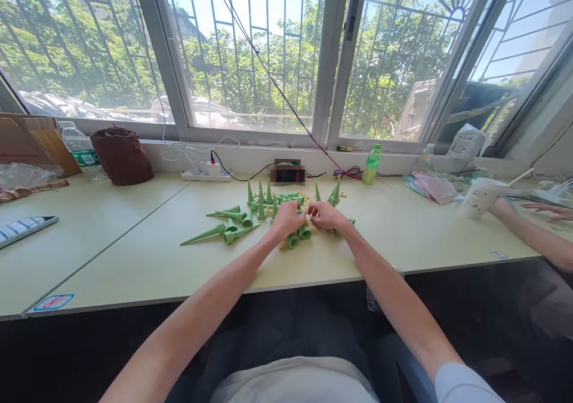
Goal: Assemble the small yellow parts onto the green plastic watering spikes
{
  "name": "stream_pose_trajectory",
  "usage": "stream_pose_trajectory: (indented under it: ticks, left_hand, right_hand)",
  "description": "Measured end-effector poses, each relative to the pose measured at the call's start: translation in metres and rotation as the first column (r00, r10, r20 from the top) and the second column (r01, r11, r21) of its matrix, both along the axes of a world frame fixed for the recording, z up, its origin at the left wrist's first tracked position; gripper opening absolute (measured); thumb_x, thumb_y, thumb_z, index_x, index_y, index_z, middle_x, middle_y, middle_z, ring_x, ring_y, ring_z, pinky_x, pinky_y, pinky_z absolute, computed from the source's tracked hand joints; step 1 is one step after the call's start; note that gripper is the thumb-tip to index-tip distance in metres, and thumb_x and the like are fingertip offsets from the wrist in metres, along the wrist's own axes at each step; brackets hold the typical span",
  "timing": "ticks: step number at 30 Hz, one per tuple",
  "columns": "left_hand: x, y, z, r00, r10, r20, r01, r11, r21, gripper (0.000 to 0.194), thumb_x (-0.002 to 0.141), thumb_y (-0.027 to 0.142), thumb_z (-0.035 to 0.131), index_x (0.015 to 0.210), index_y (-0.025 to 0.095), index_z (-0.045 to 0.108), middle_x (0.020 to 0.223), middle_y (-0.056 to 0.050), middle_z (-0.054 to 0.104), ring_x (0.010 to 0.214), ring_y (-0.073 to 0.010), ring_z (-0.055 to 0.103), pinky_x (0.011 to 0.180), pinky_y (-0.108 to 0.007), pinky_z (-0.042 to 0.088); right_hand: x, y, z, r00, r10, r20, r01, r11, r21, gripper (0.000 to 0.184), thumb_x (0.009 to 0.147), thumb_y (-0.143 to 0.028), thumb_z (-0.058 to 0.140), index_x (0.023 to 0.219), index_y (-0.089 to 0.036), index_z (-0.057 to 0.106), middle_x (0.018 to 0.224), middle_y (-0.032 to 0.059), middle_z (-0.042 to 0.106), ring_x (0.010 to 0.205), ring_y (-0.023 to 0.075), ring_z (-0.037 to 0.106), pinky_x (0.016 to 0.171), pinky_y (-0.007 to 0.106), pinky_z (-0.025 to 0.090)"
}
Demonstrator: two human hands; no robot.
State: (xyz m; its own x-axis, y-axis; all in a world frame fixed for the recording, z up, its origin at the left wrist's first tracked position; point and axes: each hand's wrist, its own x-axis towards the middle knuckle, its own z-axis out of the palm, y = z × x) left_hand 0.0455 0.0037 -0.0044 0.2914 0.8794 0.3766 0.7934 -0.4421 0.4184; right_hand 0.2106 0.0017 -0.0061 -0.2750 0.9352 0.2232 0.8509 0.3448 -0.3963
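Left hand (287,218) and right hand (326,215) are curling, fingertips close; cannot tell what either is pinching. Green spikes (261,205) are lying and standing around them on the bench (134,260), some partly hidden; yellow bits (308,219) are blurring between.

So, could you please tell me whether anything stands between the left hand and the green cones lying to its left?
Yes: upright green cones stand just left of the left hand, between it and the lying green cones.
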Motion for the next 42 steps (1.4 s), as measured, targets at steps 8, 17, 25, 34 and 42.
stream_pose_trajectory:
  ticks: [8,17,25,34,42]
  left_hand:
    - [0.000,-0.006,0.004,1.000,-0.004,0.023,0.002,0.998,0.055,0.020,0.082,0.033,0.056,0.092,0.018,0.063,0.084,-0.009,0.067,0.087,-0.0247,0.063,0.075,-0.033,0.047]
    - [0.003,-0.009,0.003,0.994,-0.083,0.078,0.070,0.986,0.149,0.026,0.084,0.029,0.055,0.104,0.018,0.067,0.100,-0.009,0.059,0.087,-0.0206,0.062,0.082,-0.031,0.047]
    - [0.003,-0.008,0.004,0.990,-0.089,0.106,0.070,0.982,0.175,0.023,0.086,0.025,0.054,0.104,0.019,0.067,0.097,-0.008,0.059,0.087,-0.0209,0.062,0.079,-0.031,0.047]
    - [0.003,-0.009,0.007,0.990,-0.075,0.121,0.052,0.981,0.184,0.021,0.090,0.027,0.052,0.104,0.019,0.065,0.099,-0.008,0.061,0.089,-0.0209,0.062,0.081,-0.031,0.045]
    - [0.003,-0.010,0.009,0.987,-0.066,0.147,0.042,0.986,0.164,0.017,0.091,0.025,0.050,0.094,0.018,0.066,0.097,-0.008,0.063,0.088,-0.0199,0.061,0.080,-0.030,0.045]
  right_hand:
    - [-0.001,-0.001,0.004,0.980,-0.056,-0.189,0.079,0.990,0.117,0.012,0.082,-0.014,0.054,0.091,-0.017,0.061,0.087,0.0067,0.068,0.076,0.0151,0.060,0.069,0.024,0.044]
    - [-0.006,-0.003,0.008,0.903,0.009,-0.430,0.075,0.981,0.177,0.008,0.083,-0.019,0.054,0.089,-0.017,0.059,0.082,0.0041,0.067,0.068,0.0129,0.063,0.068,0.025,0.050]
    - [-0.009,-0.004,0.010,0.801,0.090,-0.592,0.012,0.986,0.166,0.015,0.083,-0.030,0.055,0.089,-0.017,0.058,0.082,0.0051,0.068,0.060,0.0125,0.062,0.050,0.022,0.049]
    - [-0.007,0.001,0.006,0.764,0.121,-0.634,-0.020,0.986,0.163,0.020,0.083,-0.037,0.054,0.087,-0.017,0.059,0.072,0.0027,0.065,0.054,0.0120,0.058,0.051,0.024,0.050]
    - [-0.007,0.003,0.005,0.768,0.103,-0.632,-0.002,0.987,0.160,0.021,0.082,-0.037,0.056,0.086,-0.017,0.060,0.069,0.0027,0.065,0.053,0.0120,0.059,0.055,0.025,0.052]
